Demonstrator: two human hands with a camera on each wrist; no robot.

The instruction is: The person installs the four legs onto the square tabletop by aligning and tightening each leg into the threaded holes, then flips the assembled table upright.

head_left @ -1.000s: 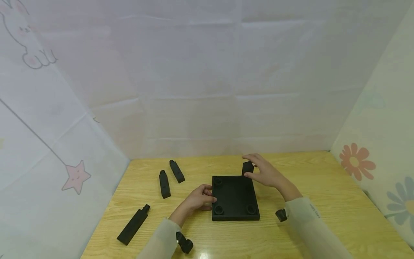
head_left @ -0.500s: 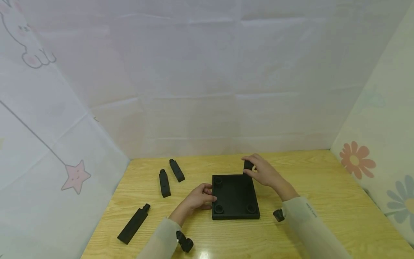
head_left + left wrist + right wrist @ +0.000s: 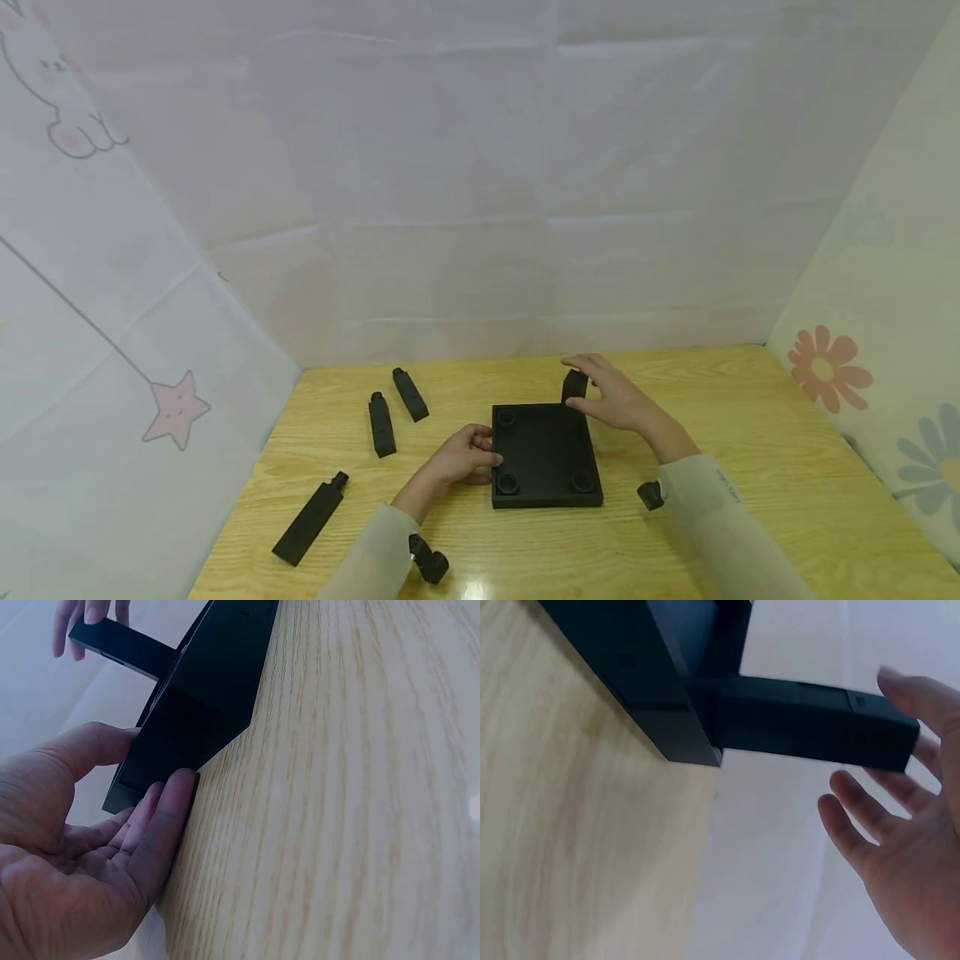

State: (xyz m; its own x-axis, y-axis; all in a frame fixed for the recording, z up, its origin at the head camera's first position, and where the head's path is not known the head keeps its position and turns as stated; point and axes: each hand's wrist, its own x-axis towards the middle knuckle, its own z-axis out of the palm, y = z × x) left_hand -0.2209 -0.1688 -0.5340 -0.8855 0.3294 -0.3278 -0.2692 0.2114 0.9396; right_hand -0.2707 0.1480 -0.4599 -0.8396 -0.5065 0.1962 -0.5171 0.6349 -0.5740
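Observation:
A black square tabletop [image 3: 542,450] with a raised rim lies underside up on the wooden table. Round sockets show in three of its corners. A square black leg [image 3: 574,387] stands upright at its far right corner. My left hand [image 3: 463,457] grips the tabletop's left edge, thumb over the rim [image 3: 127,780] and fingers along the outer side. Around the top end of the leg is my right hand [image 3: 611,396], its thumb and fingers spread loosely. In the right wrist view the thumb is beside the leg's end [image 3: 817,724], and the fingers lie behind it; firm contact is not visible.
Three loose black legs with narrow round ends lie to the left: one near the front [image 3: 310,518], one in the middle [image 3: 382,427], one farther back [image 3: 410,396]. The wooden table [image 3: 540,554] ends at a patterned cloth wall [image 3: 450,250]. Small black cameras sit at both wrists.
Half a second ago my right hand was closed tighter over the leg's top; now its fingers are spread and more of the leg shows. The left hand and the tabletop stay put.

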